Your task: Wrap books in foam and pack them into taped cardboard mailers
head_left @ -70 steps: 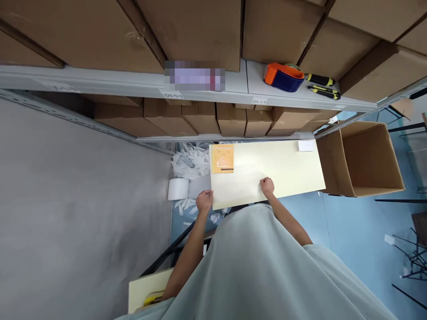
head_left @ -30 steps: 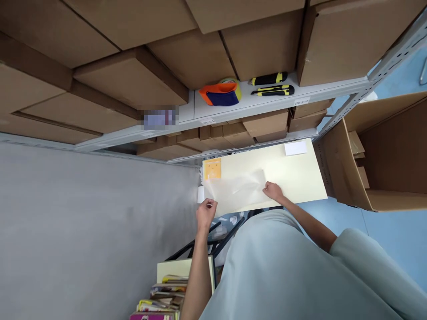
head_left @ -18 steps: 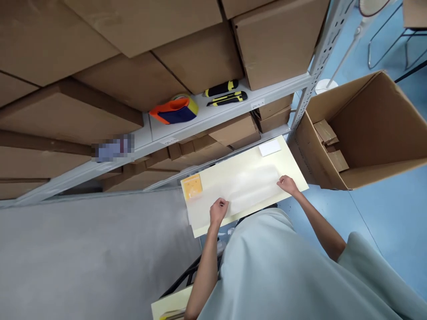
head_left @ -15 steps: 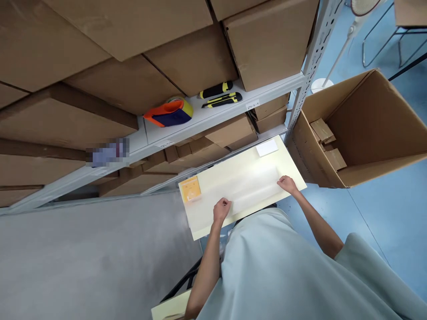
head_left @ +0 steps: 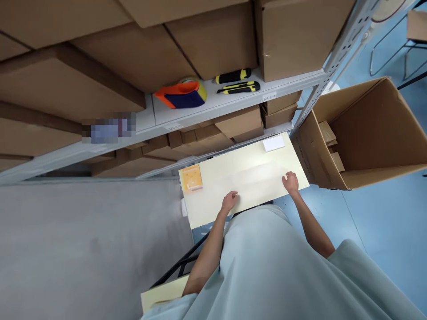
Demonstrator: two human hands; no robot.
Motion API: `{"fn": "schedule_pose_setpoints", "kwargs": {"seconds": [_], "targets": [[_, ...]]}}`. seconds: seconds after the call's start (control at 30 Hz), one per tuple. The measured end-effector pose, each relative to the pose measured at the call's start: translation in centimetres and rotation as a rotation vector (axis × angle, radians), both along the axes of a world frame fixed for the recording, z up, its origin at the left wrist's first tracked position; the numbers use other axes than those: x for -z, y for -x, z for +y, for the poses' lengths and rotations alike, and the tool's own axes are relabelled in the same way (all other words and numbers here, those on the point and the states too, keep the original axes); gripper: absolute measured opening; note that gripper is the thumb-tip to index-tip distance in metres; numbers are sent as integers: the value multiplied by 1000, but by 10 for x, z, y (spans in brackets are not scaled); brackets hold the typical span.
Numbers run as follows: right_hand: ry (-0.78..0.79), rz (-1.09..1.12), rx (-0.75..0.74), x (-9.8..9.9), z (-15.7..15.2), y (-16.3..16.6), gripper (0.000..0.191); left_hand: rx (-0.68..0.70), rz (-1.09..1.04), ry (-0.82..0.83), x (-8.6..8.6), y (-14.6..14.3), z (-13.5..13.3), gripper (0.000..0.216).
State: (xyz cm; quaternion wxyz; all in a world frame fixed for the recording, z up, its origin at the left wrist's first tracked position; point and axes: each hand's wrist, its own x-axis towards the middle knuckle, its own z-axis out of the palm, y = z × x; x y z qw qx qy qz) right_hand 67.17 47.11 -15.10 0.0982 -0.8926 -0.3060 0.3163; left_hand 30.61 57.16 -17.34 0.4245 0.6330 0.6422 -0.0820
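Note:
A thin, see-through plastic sheet (head_left: 258, 173) lies on the pale yellow tabletop (head_left: 213, 213); its edges are faint against the surface. At its near left side is my left hand (head_left: 230, 201), palm down, fingers loosely bent and pointing right, with nothing visible in them. My right hand (head_left: 291, 182) is by the sheet's right end, thumb apart from the curled fingers, and appears to hold nothing. An orange-yellow square packet (head_left: 191, 178) rests on the table's left end. At the far right corner sits a small white flat box or pad (head_left: 274, 143).
Cardboard boxes (head_left: 213, 44) fill the shelving behind the table. On the shelf edge (head_left: 213, 104) lie an orange and blue tape dispenser (head_left: 185, 98) and two yellow-black box cutters (head_left: 238, 88). A large open carton (head_left: 320, 160) with small boxes inside stands at the right.
Both hands have loosened from their pinch at the plastic sheet's near edge, and the sheet now lies flatter. The left hand has shifted slightly right. The camera view has also shifted.

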Motion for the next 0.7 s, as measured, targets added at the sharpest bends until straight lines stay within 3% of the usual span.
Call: {"fn": "schedule_pose_setpoints", "kwargs": {"seconds": [0.17, 0.43, 0.6, 0.7], "targets": [[-24, 23, -179, -4, 18, 47, 31, -117, -44, -52, 11, 34, -4, 32], [25, 142, -505, -5, 75, 155, 25, -351, -31, -160, 16, 111, 2, 32], [47, 210, -707, -4, 112, 236, 23, -462, -30, -231, 23, 158, 18, 30], [40, 164, -764, 0, 128, 276, 33, -505, -41, -292, 28, 179, 34, 31]]}}
